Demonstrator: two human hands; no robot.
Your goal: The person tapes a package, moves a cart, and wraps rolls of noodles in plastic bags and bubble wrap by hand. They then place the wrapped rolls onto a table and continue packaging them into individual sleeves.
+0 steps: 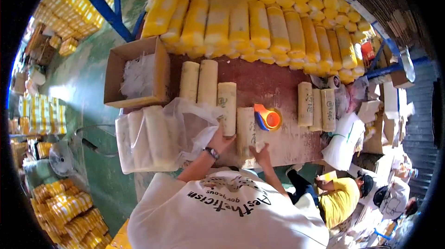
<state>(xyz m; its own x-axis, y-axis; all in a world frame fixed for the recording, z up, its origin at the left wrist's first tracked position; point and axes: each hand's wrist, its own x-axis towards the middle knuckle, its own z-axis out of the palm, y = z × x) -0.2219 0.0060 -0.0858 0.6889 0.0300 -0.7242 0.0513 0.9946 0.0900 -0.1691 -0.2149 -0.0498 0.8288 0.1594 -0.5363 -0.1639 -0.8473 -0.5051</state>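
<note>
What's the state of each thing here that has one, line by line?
Cardboard box: open, white filling inside.
Plastic bag: open, rolls inside.
Tape dispenser: lying on table.
Left hand: grips pale roll.
Right hand: touching next roll; grip unclear.

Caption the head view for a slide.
Left hand grips a wrapped roll beside a plastic bag; right hand touches the next roll, near an orange tape dispenser.

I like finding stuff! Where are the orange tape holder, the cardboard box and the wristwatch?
orange tape holder (271, 119), head view, on its orange round middle.
cardboard box (162, 70), head view, on its bare side wall.
wristwatch (212, 152), head view, on its dial.
</note>
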